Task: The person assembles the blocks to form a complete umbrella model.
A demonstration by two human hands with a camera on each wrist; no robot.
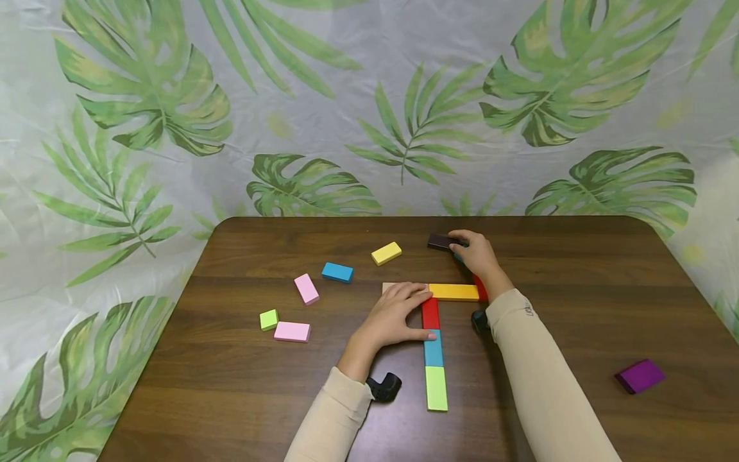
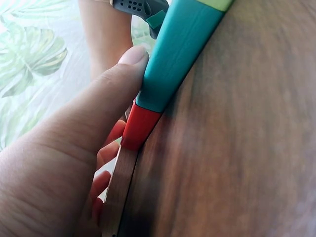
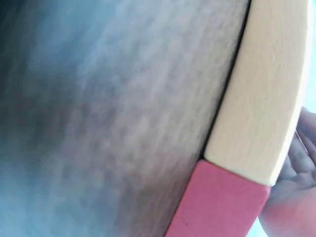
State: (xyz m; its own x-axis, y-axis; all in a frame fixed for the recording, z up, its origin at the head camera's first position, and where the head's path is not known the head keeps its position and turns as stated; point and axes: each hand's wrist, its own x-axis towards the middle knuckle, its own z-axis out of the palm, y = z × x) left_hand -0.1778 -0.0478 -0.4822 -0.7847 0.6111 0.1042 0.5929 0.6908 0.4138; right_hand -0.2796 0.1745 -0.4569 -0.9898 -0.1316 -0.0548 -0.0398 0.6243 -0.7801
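Note:
In the head view, my left hand (image 1: 392, 314) spreads over a line of flat blocks. Its thumb touches the teal block (image 2: 182, 54), and its fingers lie over the bare-wood block (image 1: 388, 286) by the red block (image 1: 430, 314). A light-green block (image 1: 437, 389) ends that line toward me. My right hand (image 1: 476, 254) pinches the right end of a dark brown block (image 1: 440, 242) at the back. Below its fingers shows part of another teal block (image 1: 458, 257), mostly hidden. A yellow-orange block (image 1: 454, 292) meets a second red block (image 3: 217, 202) beside my right wrist.
Left of the line lie a yellow block (image 1: 386, 253), a blue block (image 1: 337, 273), two pink blocks (image 1: 292, 332) and a small green block (image 1: 268, 320). Far right on the wooden table (image 1: 231, 398) sits a purple block (image 1: 641, 376). A leaf-patterned curtain (image 1: 323, 115) hangs behind.

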